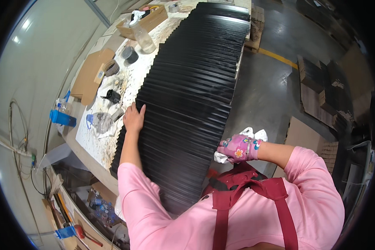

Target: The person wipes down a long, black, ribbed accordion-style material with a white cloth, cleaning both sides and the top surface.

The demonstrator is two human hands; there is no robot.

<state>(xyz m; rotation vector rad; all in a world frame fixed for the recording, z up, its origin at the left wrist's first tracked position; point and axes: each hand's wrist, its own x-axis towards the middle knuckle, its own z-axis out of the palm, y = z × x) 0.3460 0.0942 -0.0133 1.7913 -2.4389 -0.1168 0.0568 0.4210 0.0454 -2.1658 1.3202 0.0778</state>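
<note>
A long row of black slats [187,79] lies side by side across the worktable, their glossy faces up. My bare left hand [134,119] rests at the slats' left ends, thumb and fingers apart. At the right edge of the row, my right hand [238,149] wears a pink flowered glove and is closed round a crumpled white cloth [221,157]. Part of the cloth sticks out beyond the hand. The glove hides most of what the fingers do.
Along the table's left side stand a clear bottle [143,38], a jar with dark contents [129,54], a tape roll [111,68], a black cup [112,96] and a clear jug [99,121]. A wooden box [148,21] sits farther back. Stacked dark boards [321,89] lie on the right.
</note>
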